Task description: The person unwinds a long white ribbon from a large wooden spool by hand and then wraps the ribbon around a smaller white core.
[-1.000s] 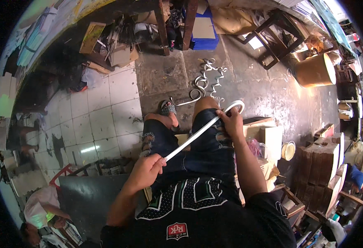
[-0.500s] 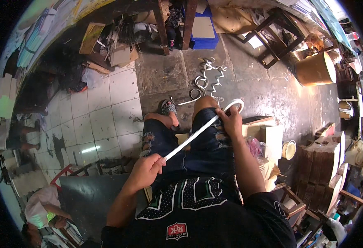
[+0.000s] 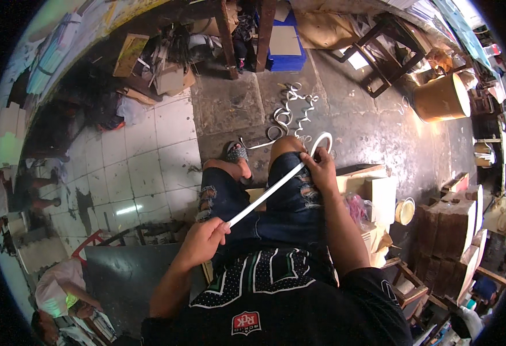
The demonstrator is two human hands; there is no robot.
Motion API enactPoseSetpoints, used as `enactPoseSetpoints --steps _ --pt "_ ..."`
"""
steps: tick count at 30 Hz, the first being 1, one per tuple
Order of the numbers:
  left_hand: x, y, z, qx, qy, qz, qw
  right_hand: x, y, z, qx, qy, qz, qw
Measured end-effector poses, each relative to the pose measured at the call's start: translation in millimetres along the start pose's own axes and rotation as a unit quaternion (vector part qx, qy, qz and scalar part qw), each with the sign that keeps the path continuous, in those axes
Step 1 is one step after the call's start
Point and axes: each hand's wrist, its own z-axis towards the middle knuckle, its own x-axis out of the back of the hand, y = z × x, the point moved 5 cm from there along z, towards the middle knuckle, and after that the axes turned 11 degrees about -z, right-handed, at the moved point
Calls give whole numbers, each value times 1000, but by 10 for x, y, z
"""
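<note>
Item 1: your left hand (image 3: 202,241), closed, pinching lower end of white strip (image 3: 270,191).
Item 2: your right hand (image 3: 321,167), closed on same strip near upper end, where strip curls into loop above fingers.
Item 3: strip, taut between both hands, running diagonally over lap, across torn denim shorts (image 3: 276,202).
Item 4: loose white strip pile (image 3: 290,112), coiled on concrete floor beyond your knees.
Item 5: sandalled foot (image 3: 236,153), near tiled floor edge.
Item 6: round wooden drum (image 3: 441,98), far right, well apart.
</note>
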Motion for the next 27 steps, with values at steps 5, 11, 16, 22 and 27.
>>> enactPoseSetpoints --steps 5,11,16,22,27 --pt "20 -113 -150 27 33 -11 999 -84 70 58 -7 -21 138 990" --pt "-17 -188 -275 17 18 -17 1000 -108 125 127 1 -33 155 987" --pt "28 -165 -367 -15 44 -18 999 -153 206 159 -23 -41 182 982" --pt "47 -108 -397 -20 50 7 999 -115 194 132 -24 -31 120 992" --pt "53 -114 -404 7 52 9 999 -95 131 121 -15 -21 90 996"
